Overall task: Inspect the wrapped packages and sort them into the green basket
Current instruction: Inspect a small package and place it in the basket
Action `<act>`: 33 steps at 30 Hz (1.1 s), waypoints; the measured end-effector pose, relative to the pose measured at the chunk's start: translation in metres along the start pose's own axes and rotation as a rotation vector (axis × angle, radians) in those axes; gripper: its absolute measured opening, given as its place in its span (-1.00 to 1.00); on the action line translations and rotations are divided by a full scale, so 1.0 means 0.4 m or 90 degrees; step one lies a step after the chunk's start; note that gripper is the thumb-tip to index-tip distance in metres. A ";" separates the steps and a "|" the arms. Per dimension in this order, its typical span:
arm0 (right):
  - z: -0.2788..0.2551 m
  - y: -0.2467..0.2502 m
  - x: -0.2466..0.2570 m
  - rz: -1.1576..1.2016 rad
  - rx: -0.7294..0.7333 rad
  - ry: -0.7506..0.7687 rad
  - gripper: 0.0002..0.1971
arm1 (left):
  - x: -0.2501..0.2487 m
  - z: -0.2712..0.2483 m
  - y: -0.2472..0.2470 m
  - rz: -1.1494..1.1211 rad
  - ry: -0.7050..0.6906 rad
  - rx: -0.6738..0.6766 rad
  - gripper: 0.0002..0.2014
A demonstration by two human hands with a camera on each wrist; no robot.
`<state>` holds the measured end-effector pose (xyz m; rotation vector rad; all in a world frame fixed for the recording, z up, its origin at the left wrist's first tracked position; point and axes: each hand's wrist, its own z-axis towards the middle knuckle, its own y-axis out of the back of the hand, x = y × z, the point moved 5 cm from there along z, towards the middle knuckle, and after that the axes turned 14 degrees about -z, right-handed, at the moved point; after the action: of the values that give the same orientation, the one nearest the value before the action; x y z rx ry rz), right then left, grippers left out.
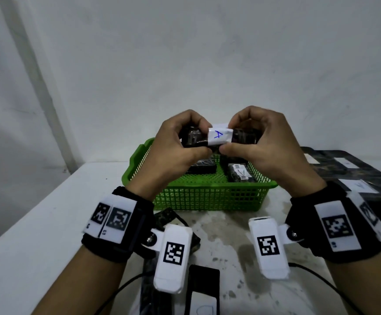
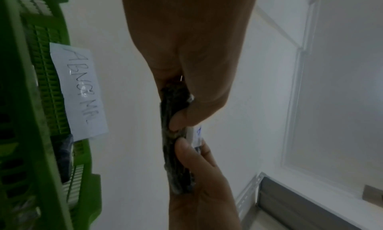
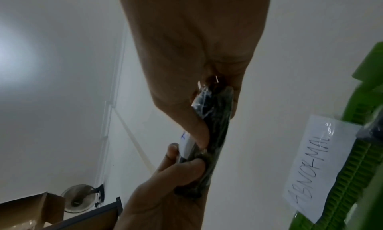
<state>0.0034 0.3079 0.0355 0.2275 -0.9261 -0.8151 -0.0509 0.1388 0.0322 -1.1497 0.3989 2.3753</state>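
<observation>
The left hand (image 1: 176,142) pinches one end of the wrapped package (image 1: 219,138), the right hand (image 1: 262,142) the other, above the green basket (image 1: 207,196). Both grips sit on slick film near the edges, so it could slip and drop before its label is judged.

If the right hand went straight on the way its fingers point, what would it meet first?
Probably the left hand: the right hand grips the same package from the opposite end, thumbs nearly touching. Depth beyond is unclear.
</observation>
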 end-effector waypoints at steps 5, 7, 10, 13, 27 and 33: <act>-0.002 0.006 -0.001 0.024 0.018 0.000 -0.68 | 0.010 0.000 0.014 -0.057 0.038 0.010 -0.59; -0.004 0.009 0.000 0.034 0.026 -0.006 -0.71 | 0.018 0.001 0.015 -0.075 0.067 0.013 -0.64; -0.003 0.006 0.001 0.072 0.032 -0.025 -0.75 | 0.016 0.001 0.015 -0.086 0.071 0.014 -0.74; 0.002 0.001 -0.009 0.104 0.032 -0.067 -0.79 | 0.007 -0.001 0.010 -0.074 0.047 0.032 -0.72; 0.001 0.039 0.005 0.024 -0.080 0.023 -0.63 | 0.014 -0.001 0.003 -0.122 0.198 0.036 -0.84; -0.004 0.038 -0.008 -0.012 -0.104 -0.032 -0.47 | 0.014 -0.001 -0.001 -0.265 0.227 0.015 -0.76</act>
<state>0.0113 0.3203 0.0403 0.0733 -0.8997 -0.9121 -0.0536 0.1405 0.0274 -1.4865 0.2675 1.8098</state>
